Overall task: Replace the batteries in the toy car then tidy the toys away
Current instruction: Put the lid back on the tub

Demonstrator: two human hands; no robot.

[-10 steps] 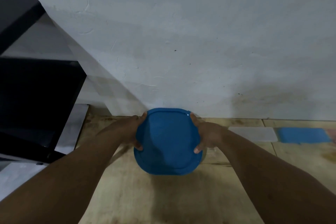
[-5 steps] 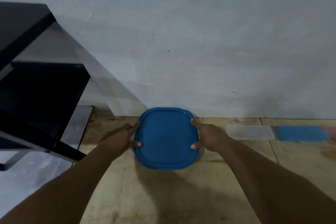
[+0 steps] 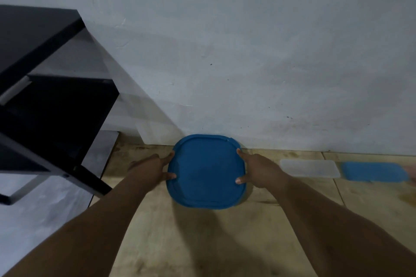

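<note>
A container with a blue, rounded-square lid [image 3: 206,171] sits on the pale wooden floor close against the white wall. My left hand [image 3: 153,167] grips its left edge, thumb resting on top of the lid. My right hand [image 3: 256,170] grips its right edge the same way. The body of the container is hidden under the lid, and its contents cannot be seen. No toy car or batteries are in view.
A black table [image 3: 40,87] stands at the left, one leg [image 3: 90,179] reaching the floor near my left forearm. On the floor to the right lie a translucent white lid [image 3: 310,168] and a blue lid [image 3: 374,171]. The wall [image 3: 247,51] rises directly behind the container.
The container has come down and back toward the wall to rest on the floor. My hands have slid from wrapping its sides to holding its edges.
</note>
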